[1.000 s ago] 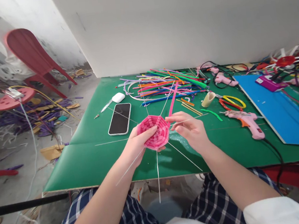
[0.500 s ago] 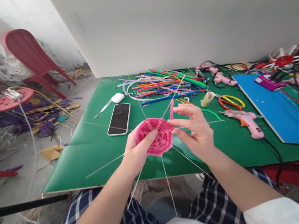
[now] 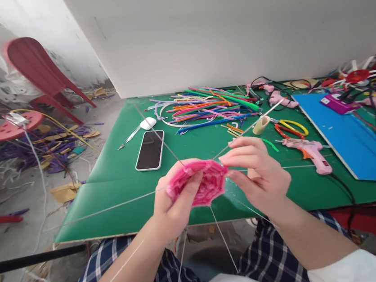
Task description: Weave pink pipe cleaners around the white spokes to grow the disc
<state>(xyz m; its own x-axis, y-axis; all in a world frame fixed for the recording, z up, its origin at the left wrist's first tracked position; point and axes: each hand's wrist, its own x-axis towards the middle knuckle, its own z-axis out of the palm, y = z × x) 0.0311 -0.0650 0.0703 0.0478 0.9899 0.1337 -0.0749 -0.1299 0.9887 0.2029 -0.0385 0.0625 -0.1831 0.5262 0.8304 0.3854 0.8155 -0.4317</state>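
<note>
A pink disc woven from pipe cleaners point(image 3: 213, 188) is held above the table, with thin pale spokes sticking out all round it. My left hand point(image 3: 177, 196) is closed on its left side, the thumb lying across the face of the disc. At the right rim, the thumb and fingertips of my right hand point(image 3: 255, 167) pinch the strand of pink pipe cleaner point(image 3: 224, 170); most of the strand's loose end is hidden by the fingers. One spoke point(image 3: 254, 124) slants up past my right fingers.
On the green table point(image 3: 113, 199) lie a phone point(image 3: 150, 150), a white case point(image 3: 148, 123) and a heap of coloured pipe cleaners point(image 3: 207, 107). To the right are yellow-and-red-handled pliers point(image 3: 290, 128), a pink glue gun point(image 3: 306, 150), a beige tube point(image 3: 261, 125) and a blue board point(image 3: 344, 141).
The disc has tilted and turned, moving slightly down and right with both hands. The pink pipe cleaner end that stood upright by my right fingers no longer shows. Its spokes point in new directions.
</note>
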